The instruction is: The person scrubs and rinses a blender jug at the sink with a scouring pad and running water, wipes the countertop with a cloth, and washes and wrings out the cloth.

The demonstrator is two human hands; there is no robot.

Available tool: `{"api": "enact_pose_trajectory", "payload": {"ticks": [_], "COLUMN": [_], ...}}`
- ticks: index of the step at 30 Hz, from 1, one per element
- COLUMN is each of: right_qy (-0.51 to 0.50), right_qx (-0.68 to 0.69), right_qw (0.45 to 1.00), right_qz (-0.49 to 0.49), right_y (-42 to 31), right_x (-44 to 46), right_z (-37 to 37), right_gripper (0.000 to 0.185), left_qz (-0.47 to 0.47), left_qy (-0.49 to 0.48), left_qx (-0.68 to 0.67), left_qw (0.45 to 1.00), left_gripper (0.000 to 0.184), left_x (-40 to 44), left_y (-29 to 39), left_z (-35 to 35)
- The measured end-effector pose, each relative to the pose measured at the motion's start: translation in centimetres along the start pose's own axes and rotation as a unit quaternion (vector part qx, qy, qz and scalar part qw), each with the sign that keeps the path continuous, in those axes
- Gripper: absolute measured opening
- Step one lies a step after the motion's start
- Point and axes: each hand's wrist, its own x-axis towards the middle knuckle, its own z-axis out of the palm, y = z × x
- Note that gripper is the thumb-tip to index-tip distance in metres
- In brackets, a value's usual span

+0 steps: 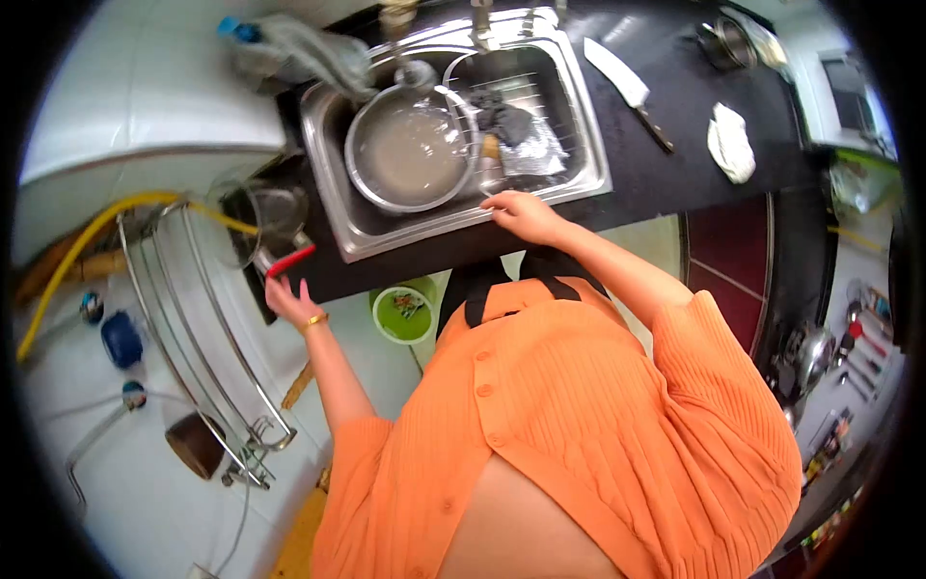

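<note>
My left hand (pixel 289 301) is at the counter's left end, thumb spread from the fingers. Its fingertips are right beside the red handle (pixel 291 261) of a clear, round, pot-like vessel (pixel 278 214); whether they touch it I cannot make out. My right hand (pixel 526 216) lies at the front rim of the steel sink (pixel 359 247), its slightly bent fingers pointing left and nothing visible in them. Just beyond them is a blurred tan-tipped object (pixel 490 150). A large bowl of cloudy water (pixel 410 150) sits in the left basin. A dark, wet cloth-like thing (pixel 506 121) and a clear plastic sheet (pixel 535 154) lie in the right basin.
A cleaver-like knife (pixel 617 72) and a crumpled white cloth (pixel 730 145) lie on the dark counter right of the sink. A metal pot (pixel 728 43) stands behind. To my left are a wire rack (pixel 193 299) and yellow hose (pixel 106 214). A green bin (pixel 403 317) stands below.
</note>
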Motion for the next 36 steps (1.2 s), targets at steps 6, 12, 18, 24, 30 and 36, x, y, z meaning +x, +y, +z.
{"api": "enact_pose_trajectory", "payload": {"ticks": [6,12,18,24,30,36], "right_qy": [0.211,0.411,0.297,0.275,0.302,0.043], "right_qx": [-0.062,-0.264,-0.319,-0.193,-0.069,-0.030], "right_qw": [0.963,0.853,0.872,0.925,0.951,0.999], "right_qz": [0.153,0.186,0.222,0.175,-0.007,-0.006], "right_y": [8.2,15.0,17.8,15.1,7.2,1.5], "right_x": [-7.6,-7.4,-5.6,-6.9,-11.7,-10.4], "right_z": [-9.9,-20.2,-22.6,-22.8,-19.0,-16.1], "right_gripper": [0.029,0.046,0.042,0.037,0.035,0.031], "left_qz": [-0.093,-0.218,-0.245,-0.250,-0.224,-0.244], "left_qy": [-0.130,-0.289,-0.325,-0.332,-0.343,-0.317], "left_qx": [0.041,0.106,0.137,0.160,0.175,0.111], "left_qw": [0.986,0.926,0.903,0.895,0.895,0.910], "left_gripper": [0.037,0.030,0.024,0.026,0.027,0.021], "left_x": [-9.0,-16.4,-18.9,-19.8,-20.0,-18.0], "left_y": [-6.7,-8.3,-7.4,-7.6,-6.8,-8.8], "left_z": [1.2,7.5,9.7,9.7,10.1,8.7]}}
